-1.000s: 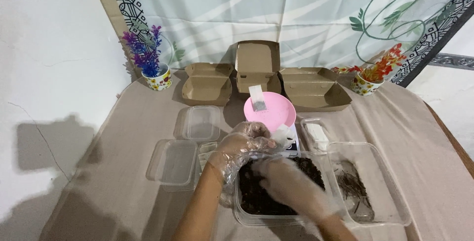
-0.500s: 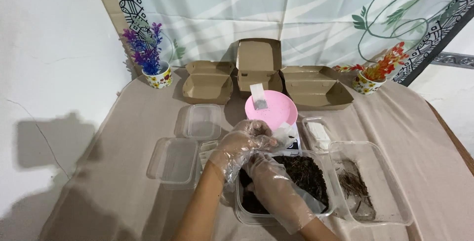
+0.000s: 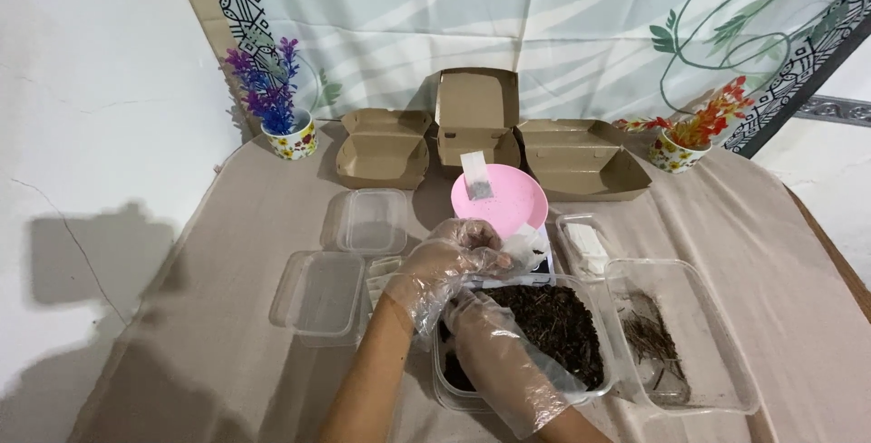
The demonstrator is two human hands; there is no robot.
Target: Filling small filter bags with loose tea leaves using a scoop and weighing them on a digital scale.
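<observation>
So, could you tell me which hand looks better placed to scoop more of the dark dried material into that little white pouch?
Probably the right hand: it is already down in the tub of dark material, while the left hand holds the white pouch above it.

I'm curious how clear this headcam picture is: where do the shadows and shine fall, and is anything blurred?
Head view: light from the right throws dark shadows onto the white wall at left. The clear gloves on the left hand and right hand shine slightly. The hands look sharp, and so does the pink plate. The table edges bow a little.
</observation>
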